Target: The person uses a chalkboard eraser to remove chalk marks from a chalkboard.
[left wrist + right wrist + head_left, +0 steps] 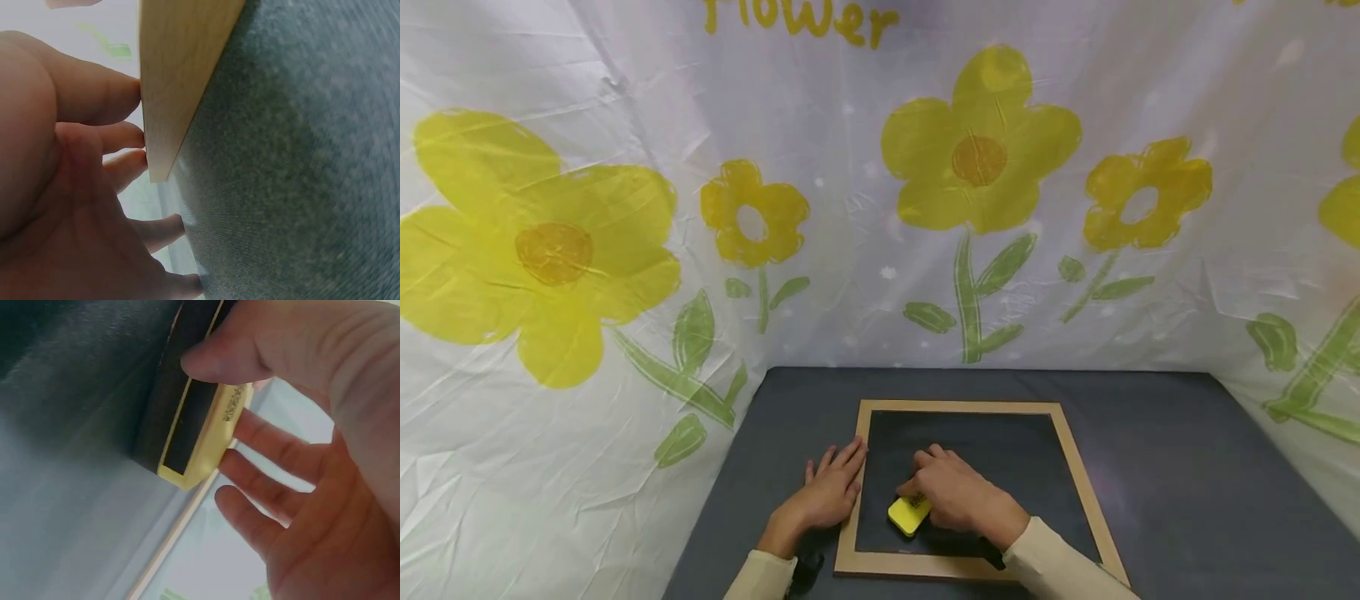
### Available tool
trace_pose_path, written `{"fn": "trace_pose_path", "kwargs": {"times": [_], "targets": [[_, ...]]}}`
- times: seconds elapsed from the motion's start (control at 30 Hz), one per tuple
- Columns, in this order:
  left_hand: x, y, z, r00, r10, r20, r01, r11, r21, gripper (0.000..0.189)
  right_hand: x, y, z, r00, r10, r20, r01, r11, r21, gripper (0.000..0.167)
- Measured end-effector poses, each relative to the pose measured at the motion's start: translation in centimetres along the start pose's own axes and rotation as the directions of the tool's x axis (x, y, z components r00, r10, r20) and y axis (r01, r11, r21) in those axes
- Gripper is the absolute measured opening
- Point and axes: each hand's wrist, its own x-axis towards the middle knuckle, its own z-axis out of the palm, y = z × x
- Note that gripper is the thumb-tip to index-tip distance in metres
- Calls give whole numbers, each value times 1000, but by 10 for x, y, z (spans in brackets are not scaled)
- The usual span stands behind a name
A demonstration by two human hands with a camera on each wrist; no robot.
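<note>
A blackboard [992, 467] with a light wooden frame [958, 407] lies flat on a dark table. My left hand [831, 492] rests at the frame's left side, its fingers stretched out; in the left wrist view the fingertips [128, 100] touch the frame's outer edge [172, 75]. Over the lower left of the board, my right hand [951, 492] grips a yellow board eraser [907, 517]. Seen from the right wrist, the eraser [209, 440] has a dark felt side against the board, with the thumb [219, 359] on one side and fingers on the yellow back.
The dark tabletop [1187, 483] extends around the board, wider on the right. White fabric [842, 292] printed with yellow flowers hangs behind the table and along both sides.
</note>
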Motion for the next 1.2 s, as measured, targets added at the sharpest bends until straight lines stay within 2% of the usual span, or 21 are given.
{"fn": "trace_pose_path", "kwargs": {"times": [0.17, 0.3, 0.47, 0.6, 0.8, 0.93, 1.0, 1.1, 1.2], "targets": [[-4, 2, -2, 999, 40, -35, -40, 999, 1, 64, -10, 13, -10, 1000, -8, -17, 9, 997, 75, 55], [-5, 1, -5, 997, 68, -41, -68, 998, 6, 64, -21, 29, -30, 997, 37, -64, -27, 987, 159, 55], [-8, 12, -12, 999, 41, -13, -41, 999, -7, 64, -39, 52, -59, 982, 142, -127, -112, 970, 217, 55], [-8, 14, -12, 1000, 28, -13, -28, 1000, -14, 64, -59, 73, -79, 955, 261, -141, -223, 945, 239, 57], [-9, 14, -11, 999, 44, -20, -45, 999, -6, 65, -96, 106, -100, 887, 435, -151, -381, 878, 290, 62], [-7, 10, -7, 999, 36, -18, -37, 999, -4, 65, -125, 131, -105, 836, 538, -110, -477, 811, 339, 67], [-6, 8, -5, 1000, 20, -24, -20, 1000, -1, 65, -139, 142, -103, 800, 594, -84, -534, 769, 351, 71], [-4, 3, 1, 999, 14, -48, -14, 1000, 6, 65, -160, 156, -99, 736, 675, -49, -617, 699, 363, 80], [-4, 2, 1, 998, 31, -56, -31, 1000, 5, 65, -174, 169, -89, 685, 728, -11, -678, 644, 354, 89]]}}
